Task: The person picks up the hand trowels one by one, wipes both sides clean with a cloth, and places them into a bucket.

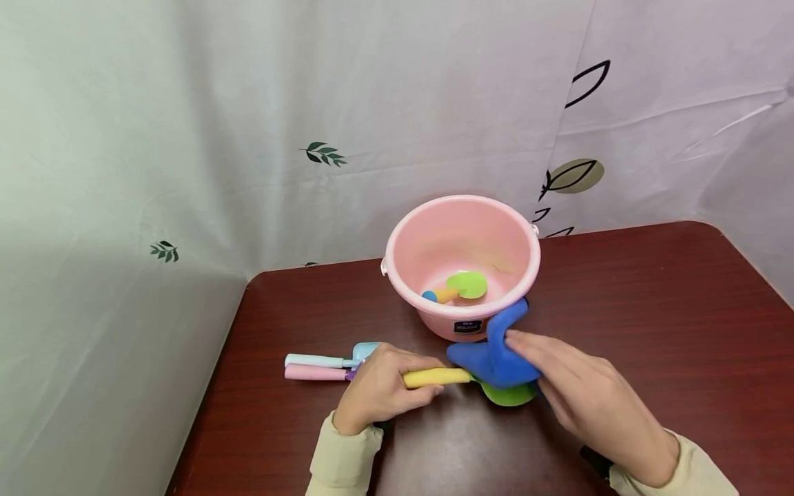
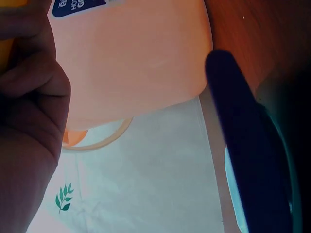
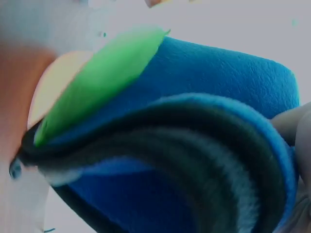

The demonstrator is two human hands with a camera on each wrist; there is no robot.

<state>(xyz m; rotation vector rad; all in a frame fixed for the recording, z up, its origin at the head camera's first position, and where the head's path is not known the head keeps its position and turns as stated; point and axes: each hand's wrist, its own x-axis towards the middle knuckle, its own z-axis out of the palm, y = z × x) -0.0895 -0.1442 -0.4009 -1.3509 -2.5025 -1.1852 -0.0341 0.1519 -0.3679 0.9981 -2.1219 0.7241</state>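
Observation:
My left hand (image 1: 384,382) grips the yellow handle (image 1: 437,377) of a toy shovel, whose green blade (image 1: 509,395) points right. A folded blue cloth (image 1: 511,362) lies over that blade, and my right hand (image 1: 602,399) holds it there from the right side. The right wrist view shows the green blade (image 3: 102,80) against the cloth (image 3: 218,63), with fingers (image 3: 289,121) at its right edge. Just beyond the hands stands a pink bucket (image 1: 403,293). Another green toy shovel (image 1: 468,284), with an orange handle and blue end, lies inside it.
Left of my left hand lie two toy shovels on the dark red table (image 1: 651,310), one with a light blue handle (image 1: 315,360), one with a pink handle (image 1: 315,373). My hand partly covers their blades. A pale curtain (image 1: 434,103) with leaf prints hangs behind the table.

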